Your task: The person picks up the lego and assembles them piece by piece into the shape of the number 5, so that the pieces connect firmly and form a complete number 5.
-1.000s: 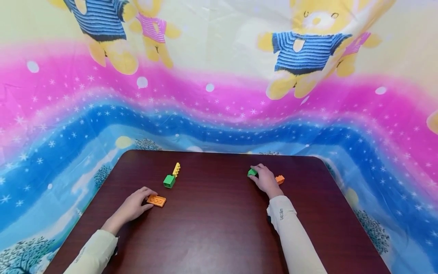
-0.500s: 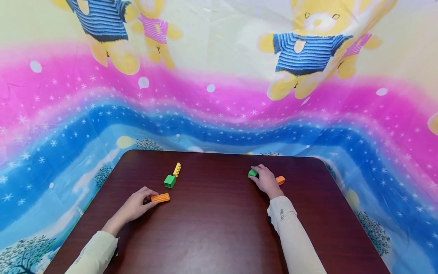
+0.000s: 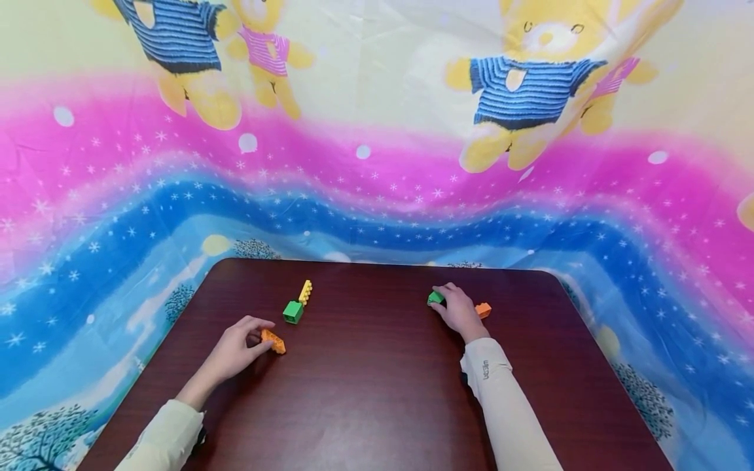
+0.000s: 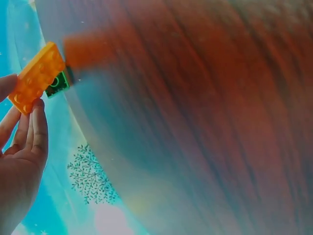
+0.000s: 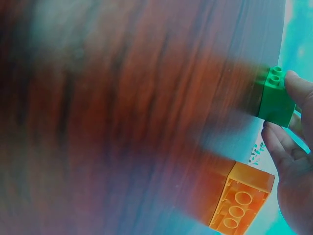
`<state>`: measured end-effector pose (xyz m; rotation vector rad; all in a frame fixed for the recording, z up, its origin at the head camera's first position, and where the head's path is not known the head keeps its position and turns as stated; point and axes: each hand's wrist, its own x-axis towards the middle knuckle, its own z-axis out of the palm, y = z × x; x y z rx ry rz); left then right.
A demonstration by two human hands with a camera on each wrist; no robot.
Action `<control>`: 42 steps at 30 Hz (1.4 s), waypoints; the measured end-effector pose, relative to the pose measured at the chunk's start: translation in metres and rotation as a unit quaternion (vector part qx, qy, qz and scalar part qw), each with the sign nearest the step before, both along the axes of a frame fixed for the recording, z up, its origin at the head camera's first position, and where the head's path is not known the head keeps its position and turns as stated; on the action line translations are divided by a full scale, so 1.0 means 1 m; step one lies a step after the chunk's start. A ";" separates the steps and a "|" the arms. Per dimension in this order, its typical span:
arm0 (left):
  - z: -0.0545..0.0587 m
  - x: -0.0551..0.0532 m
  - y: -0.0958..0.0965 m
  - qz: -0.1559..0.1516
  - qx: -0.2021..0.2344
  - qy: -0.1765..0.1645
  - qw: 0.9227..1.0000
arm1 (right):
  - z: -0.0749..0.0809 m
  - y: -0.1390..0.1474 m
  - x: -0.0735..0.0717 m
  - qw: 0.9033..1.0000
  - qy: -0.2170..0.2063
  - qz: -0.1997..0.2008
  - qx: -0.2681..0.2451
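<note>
My left hand (image 3: 234, 348) pinches an orange toy brick (image 3: 273, 341) between thumb and fingers, at the left of the table. In the left wrist view its studded face (image 4: 38, 78) shows and the brick stands tilted. Beyond it sit a green brick (image 3: 292, 313) and, touching or close behind, a narrow yellow brick (image 3: 305, 292). At the far right, my right hand (image 3: 459, 312) grips another green brick (image 5: 275, 105), thumb on one side and fingers on the other. A second orange brick (image 5: 243, 193) lies beside this hand, its hollow underside showing in the right wrist view.
The dark brown table (image 3: 365, 379) has rounded far corners. A printed cloth (image 3: 365, 196) with bears and snowflakes hangs behind it and along both sides.
In my left hand the orange brick has turned over, from lying flat with its broad face up, through edge-on, to a tilted stance. My right hand stays where it was.
</note>
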<state>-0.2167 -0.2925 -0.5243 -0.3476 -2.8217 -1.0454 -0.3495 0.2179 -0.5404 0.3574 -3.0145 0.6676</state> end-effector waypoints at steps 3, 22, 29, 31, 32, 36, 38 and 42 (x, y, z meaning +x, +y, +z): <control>0.003 0.000 0.003 0.002 -0.002 0.002 1.000 | 0.000 0.000 0.000 1.000 0.000 0.000 0.000; 0.003 -0.003 0.019 0.010 0.013 -0.007 1.000 | 0.001 0.001 0.000 1.000 -0.004 0.001 -0.002; 0.003 -0.005 0.029 -0.013 0.010 -0.008 1.000 | 0.001 0.001 0.000 1.000 -0.003 0.002 -0.004; 0.002 -0.005 0.032 -0.023 0.008 -0.008 1.000 | 0.000 0.001 0.000 1.000 -0.001 0.002 -0.005; 0.001 -0.005 0.034 -0.027 0.008 -0.011 1.000 | 0.000 0.001 0.000 1.000 -0.001 0.002 -0.005; -0.002 -0.006 0.037 -0.039 0.003 -0.022 0.999 | 0.000 0.001 0.000 1.000 -0.003 0.004 -0.006; -0.004 -0.007 0.039 -0.041 0.004 -0.026 0.999 | 0.000 0.001 0.001 1.000 -0.003 0.005 -0.006; -0.005 -0.008 0.042 -0.045 0.000 -0.027 0.999 | 0.001 0.002 0.001 1.000 -0.003 0.004 -0.007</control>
